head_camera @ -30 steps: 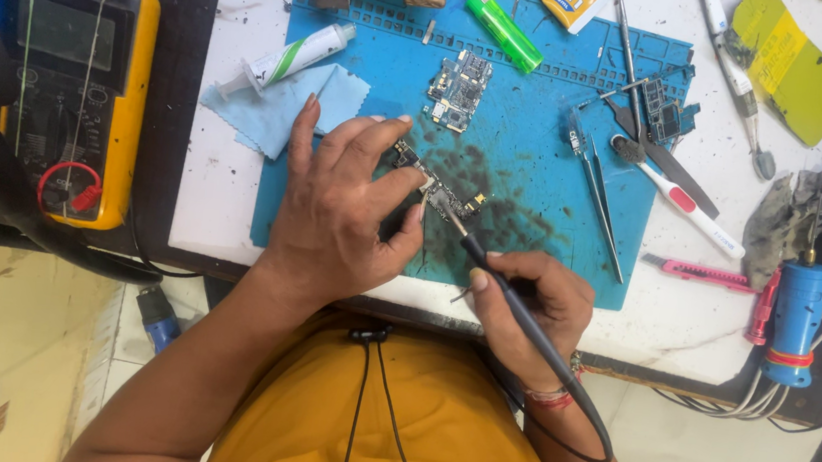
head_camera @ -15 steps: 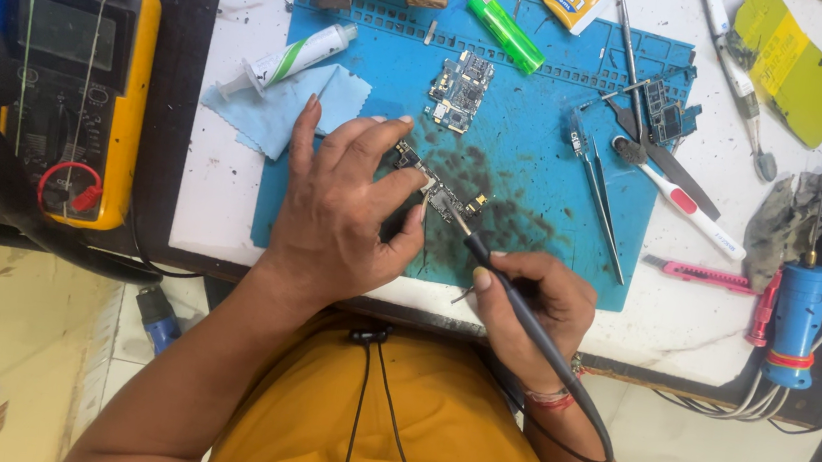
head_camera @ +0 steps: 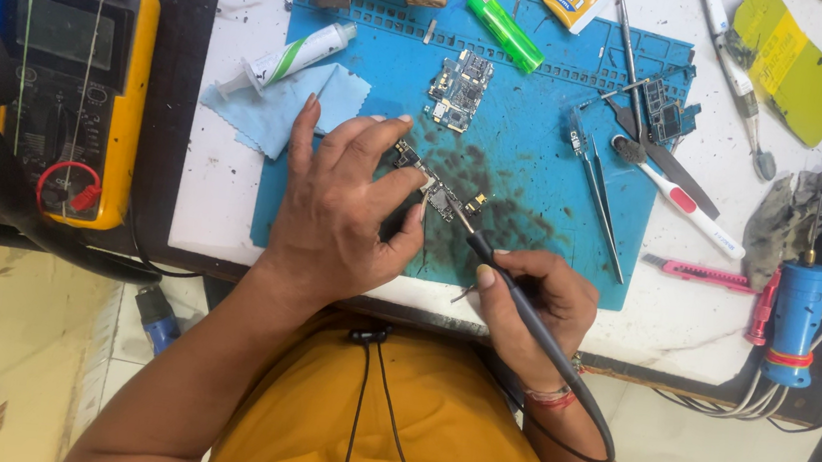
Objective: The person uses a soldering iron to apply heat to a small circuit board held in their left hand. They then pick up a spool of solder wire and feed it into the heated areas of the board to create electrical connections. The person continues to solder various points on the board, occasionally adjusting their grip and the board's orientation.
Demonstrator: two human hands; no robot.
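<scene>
Small green circuit board [head_camera: 439,196] is pinned on the blue silicone mat [head_camera: 545,93] by left hand [head_camera: 338,209] fingertips. Black soldering iron [head_camera: 524,307] is gripped in right hand [head_camera: 534,308], tip on board. Nothing shifted since earlier frames; joint being worked.

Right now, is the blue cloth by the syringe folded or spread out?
Spread out. The blue cloth lies flat in one layer, half on the blue mat, beside the syringe.
</scene>
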